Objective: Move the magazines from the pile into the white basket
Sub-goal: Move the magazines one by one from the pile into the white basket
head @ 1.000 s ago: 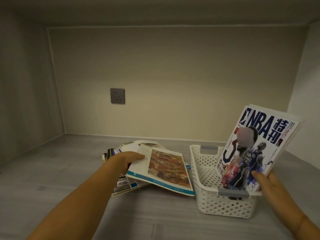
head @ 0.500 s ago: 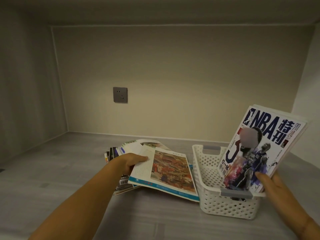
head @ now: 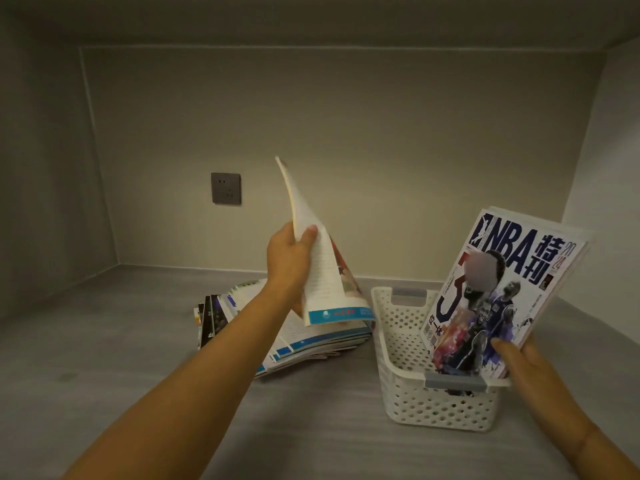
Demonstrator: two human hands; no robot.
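Grey wood-grain shelf surface inside a beige alcove carries a fanned pile of glossy magazines near its middle and a white perforated plastic basket with grey handle grips just right of the pile. The left hand is raised above the pile, thumb and fingers pinching 1 thin paper magazine with a blue band along its lower edge; this magazine hangs nearly upright, its top corner bending toward the back wall, clear of the pile below. The right hand grips the lower right corner of a second magazine, a white NBA issue with dark blue lettering and basketball players on the cover, thumb pressed on the cover. The NBA issue stands tilted to the right, its bottom edge down inside the basket behind the near handle. A dark grey wall socket sits on the back wall, left of the raised magazine.
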